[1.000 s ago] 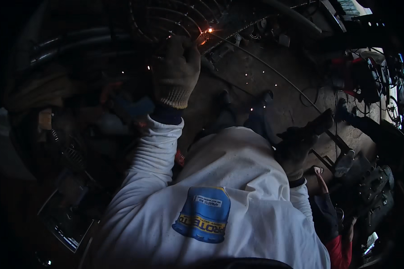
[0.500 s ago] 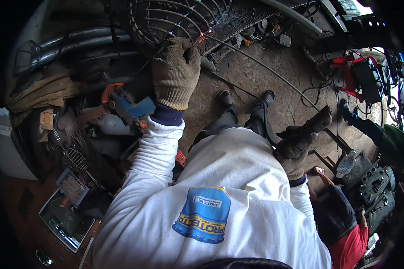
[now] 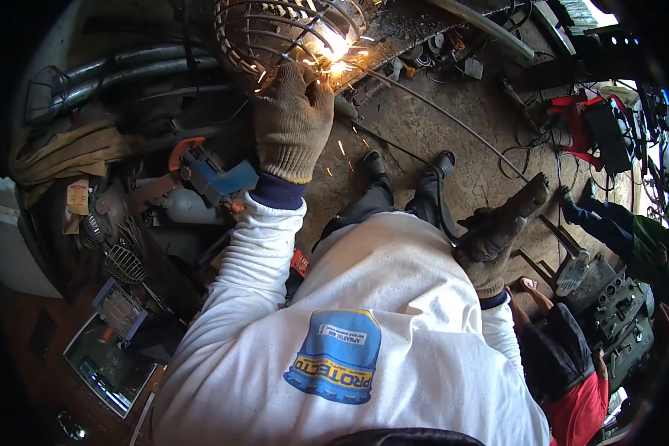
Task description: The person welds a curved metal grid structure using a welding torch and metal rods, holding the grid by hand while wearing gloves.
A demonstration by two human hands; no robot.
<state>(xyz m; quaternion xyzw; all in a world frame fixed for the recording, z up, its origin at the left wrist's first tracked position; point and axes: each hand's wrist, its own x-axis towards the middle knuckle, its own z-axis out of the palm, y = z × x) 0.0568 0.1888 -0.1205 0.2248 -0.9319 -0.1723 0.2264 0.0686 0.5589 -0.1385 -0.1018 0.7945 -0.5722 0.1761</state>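
Note:
A round cage of bent metal rods (image 3: 271,36) is at the top of the view. Against its near edge, my left hand (image 3: 293,123), in a brown knitted glove, is closed on it; the fingertips are partly hidden. A bright arc (image 3: 333,48) burns at the cage's right side, just beyond my left fingers, throwing sparks. From it a long thin welding electrode (image 3: 446,115) runs down to the right. My right hand (image 3: 490,249), in a sooty glove, is closed round a dark electrode holder (image 3: 528,199) at the rod's lower end; glove and holder are hard to tell apart.
A dark cable (image 3: 394,141) crosses above my feet. Left lie a blue-and-orange power tool (image 3: 219,178), cloth (image 3: 74,145) and metal pipes (image 3: 134,67). A person in red (image 3: 576,405) is at lower right, another in green (image 3: 650,241) at far right. A red-and-black machine (image 3: 591,126) stands upper right.
The small red glow at the cage has flared into a bright arc with flying sparks. Both my hands stay almost in place. The person at far right has shifted their legs.

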